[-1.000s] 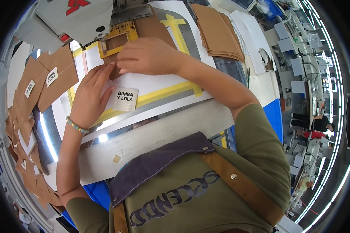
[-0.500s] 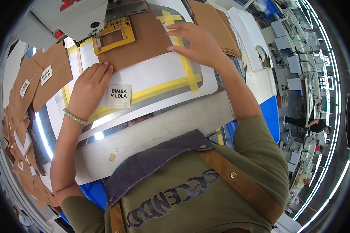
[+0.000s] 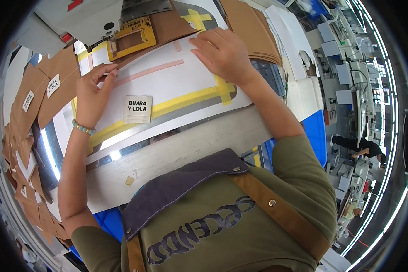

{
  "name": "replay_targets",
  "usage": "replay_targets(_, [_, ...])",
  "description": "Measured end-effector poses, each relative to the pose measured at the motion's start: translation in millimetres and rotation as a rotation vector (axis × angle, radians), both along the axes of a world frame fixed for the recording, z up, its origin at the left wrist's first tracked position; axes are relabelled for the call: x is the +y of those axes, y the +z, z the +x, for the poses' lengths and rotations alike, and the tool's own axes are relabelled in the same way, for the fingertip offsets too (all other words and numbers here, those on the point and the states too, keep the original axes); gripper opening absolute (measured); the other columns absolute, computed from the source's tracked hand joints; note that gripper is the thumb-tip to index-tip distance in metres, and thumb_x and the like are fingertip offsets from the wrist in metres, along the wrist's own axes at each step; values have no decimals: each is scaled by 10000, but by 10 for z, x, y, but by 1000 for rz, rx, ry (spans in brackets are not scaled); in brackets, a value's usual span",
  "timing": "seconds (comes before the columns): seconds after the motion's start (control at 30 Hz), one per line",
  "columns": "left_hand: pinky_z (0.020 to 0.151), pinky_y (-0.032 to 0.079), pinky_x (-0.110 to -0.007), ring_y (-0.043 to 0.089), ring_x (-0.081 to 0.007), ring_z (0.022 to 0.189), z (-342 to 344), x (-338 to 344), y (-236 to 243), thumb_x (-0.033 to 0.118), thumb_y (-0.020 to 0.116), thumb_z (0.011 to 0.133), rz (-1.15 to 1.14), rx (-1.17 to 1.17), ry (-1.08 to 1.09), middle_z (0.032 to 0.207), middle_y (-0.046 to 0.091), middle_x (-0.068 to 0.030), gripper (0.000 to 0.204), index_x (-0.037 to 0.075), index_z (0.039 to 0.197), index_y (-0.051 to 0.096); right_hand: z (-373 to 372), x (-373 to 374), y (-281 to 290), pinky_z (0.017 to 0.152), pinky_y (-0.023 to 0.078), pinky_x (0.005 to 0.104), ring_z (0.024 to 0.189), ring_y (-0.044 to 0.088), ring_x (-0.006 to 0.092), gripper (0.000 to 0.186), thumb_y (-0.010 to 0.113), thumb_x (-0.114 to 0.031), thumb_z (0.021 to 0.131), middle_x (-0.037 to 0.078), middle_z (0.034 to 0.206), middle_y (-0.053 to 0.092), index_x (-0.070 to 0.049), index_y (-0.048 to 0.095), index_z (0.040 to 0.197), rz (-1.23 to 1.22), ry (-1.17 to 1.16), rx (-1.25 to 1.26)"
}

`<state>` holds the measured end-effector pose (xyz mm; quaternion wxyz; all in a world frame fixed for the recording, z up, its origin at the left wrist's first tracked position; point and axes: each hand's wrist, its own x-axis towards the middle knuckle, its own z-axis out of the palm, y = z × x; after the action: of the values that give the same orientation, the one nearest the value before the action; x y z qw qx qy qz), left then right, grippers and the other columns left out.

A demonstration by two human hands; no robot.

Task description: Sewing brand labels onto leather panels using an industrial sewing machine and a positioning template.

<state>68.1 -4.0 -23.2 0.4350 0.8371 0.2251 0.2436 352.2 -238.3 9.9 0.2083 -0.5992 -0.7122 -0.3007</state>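
Observation:
A brown panel (image 3: 177,23), leather-like, lies under the sewing machine head with its near edge bowed up and away from me. My left hand (image 3: 95,88), with a beaded bracelet at the wrist, pinches the left end of that edge between thumb and fingers. At the panel's right end is my right hand (image 3: 224,52), fingers bent and tips apart; whether they touch the edge is hard to see. A yellow frame-shaped clamp (image 3: 132,43) presses on the panel. Nearer me, a small pile of white labels (image 3: 138,109) with dark lettering rests on the white template sheet (image 3: 167,79).
The white sewing machine (image 3: 84,20) stands at the far left. Brown panels with white labels (image 3: 61,88) spread down the left side. A stack of brown panels (image 3: 254,34) lies at the far right. Yellow tape (image 3: 181,100) and pink strips (image 3: 152,69) mark the template. Another person (image 3: 360,146) is distant right.
The panel's near edge has lifted and drawn back, baring the pink strips. My left hand has moved slightly up and left, and now pinches the edge. My right hand's fingers have curled more.

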Motion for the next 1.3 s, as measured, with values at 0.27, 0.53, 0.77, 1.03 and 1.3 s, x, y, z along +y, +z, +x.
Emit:
replay_targets(0.27, [814, 582, -278, 740, -128, 878, -11, 45, -48, 105, 681, 1036, -40, -1, -22, 1077, 805, -104, 248, -55, 1199, 778, 16, 30, 24, 740, 569, 340, 910, 713, 221, 303, 906, -136, 807, 38, 1062, 723, -94, 757, 1067, 35, -5, -4])
replay_targets(0.53, [775, 502, -210, 601, -21, 850, -10, 30, 8, 112, 662, 1087, -115, 45, -32, 961, 693, 36, 257, -72, 1241, 753, -2, 62, -19, 715, 587, 321, 876, 700, 200, 273, 840, -79, 826, 15, 1078, 679, -108, 722, 1070, 75, 7, 63])
replay_targets(0.77, [766, 571, -258, 730, -103, 868, -2, -30, 48, 20, 714, 1021, 144, 11, -52, 989, 798, -62, 131, -48, 1114, 775, 241, 151, -24, 823, 581, 334, 1077, 698, 203, 222, 770, -69, 816, 13, 1166, 706, -114, 767, 1033, -104, 5, -162])
replay_targets(1.03, [882, 608, -277, 745, -120, 922, 6, 39, 29, 7, 698, 1034, -19, -43, 50, 1050, 781, -64, 149, -32, 1167, 751, 277, 68, 23, 989, 582, 379, 1218, 691, 233, 314, 755, -82, 854, 35, 1447, 683, -136, 773, 1162, -67, -37, -135])
replay_targets(1.3, [907, 601, -256, 731, -116, 989, 9, 133, -127, 20, 670, 1066, -385, -53, 63, 1074, 751, -35, 154, -34, 1197, 732, -19, 200, -34, 1091, 536, 390, 1377, 616, 225, 304, 746, -134, 952, 5, 1490, 663, -148, 775, 1254, -191, 105, -115])
